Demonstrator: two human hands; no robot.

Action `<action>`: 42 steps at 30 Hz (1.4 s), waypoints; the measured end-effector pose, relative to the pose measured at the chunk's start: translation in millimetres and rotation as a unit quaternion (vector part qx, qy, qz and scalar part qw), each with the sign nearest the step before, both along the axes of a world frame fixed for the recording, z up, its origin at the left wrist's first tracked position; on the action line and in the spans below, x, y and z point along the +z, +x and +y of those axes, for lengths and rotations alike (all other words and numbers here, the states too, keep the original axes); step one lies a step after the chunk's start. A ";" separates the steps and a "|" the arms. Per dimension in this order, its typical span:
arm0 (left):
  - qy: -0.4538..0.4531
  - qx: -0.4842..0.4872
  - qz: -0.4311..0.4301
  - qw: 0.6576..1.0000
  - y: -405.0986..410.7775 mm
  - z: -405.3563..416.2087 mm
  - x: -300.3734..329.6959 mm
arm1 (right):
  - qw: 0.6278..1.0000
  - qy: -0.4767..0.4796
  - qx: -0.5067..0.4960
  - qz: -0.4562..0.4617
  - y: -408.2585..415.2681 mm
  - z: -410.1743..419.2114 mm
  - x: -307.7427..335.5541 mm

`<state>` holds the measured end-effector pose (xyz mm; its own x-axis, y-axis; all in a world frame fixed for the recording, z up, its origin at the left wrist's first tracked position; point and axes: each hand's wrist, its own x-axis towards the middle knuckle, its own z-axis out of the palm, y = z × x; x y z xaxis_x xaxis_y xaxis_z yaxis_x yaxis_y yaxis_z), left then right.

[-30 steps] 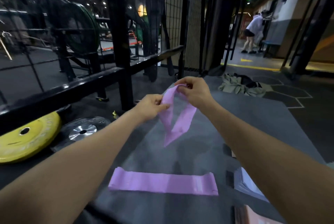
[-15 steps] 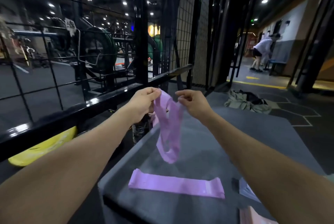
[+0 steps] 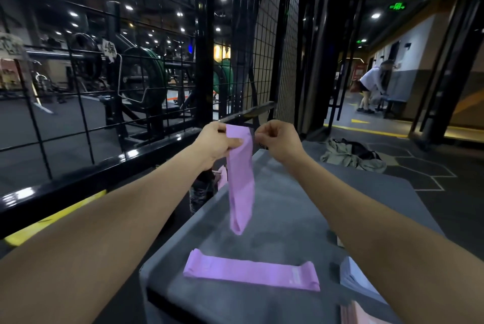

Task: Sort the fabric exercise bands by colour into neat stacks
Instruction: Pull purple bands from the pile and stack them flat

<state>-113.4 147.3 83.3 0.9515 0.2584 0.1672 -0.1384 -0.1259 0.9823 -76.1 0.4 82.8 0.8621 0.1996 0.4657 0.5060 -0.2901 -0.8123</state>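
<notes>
Gym floor, black mesh fencing, grey tabletop (image 3: pixel 301 206). Two purple bands: one (image 3: pixel 250 270) lies flat near the front edge, one (image 3: pixel 240 179) hangs above it, top corners pinched by left hand (image 3: pixel 216 144) and right hand (image 3: pixel 279 140) fingers. Grey stack (image 3: pixel 357 281) and pink stack (image 3: pixel 362 314) lie at right.

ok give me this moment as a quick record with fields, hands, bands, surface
left hand: pinches top of hanging purple band
right hand: fingers curled at the band's top right edge, grip unclear
flat purple band: lies on grey platform
grey stack: at platform's right edge
pink stack: near corner, partly cut off
</notes>
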 end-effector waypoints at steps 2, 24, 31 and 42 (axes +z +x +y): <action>-0.010 0.007 0.001 1.000 -2.3 0.2 1.3 | 1.000 0.000 -0.003 -0.006 0.0 0.7 2.0; 0.297 -0.006 -0.105 0.949 -14.9 5.8 6.1 | 0.992 -0.106 0.032 -0.056 -17.2 -1.1 13.5; 0.222 0.036 -0.100 0.969 -8.4 -2.9 -4.7 | 0.997 -0.072 -0.009 0.035 -15.5 -3.5 10.2; 0.170 -0.091 -0.068 0.979 -12.6 -18.0 -12.2 | 0.980 0.035 -0.008 0.197 -19.5 -7.8 10.2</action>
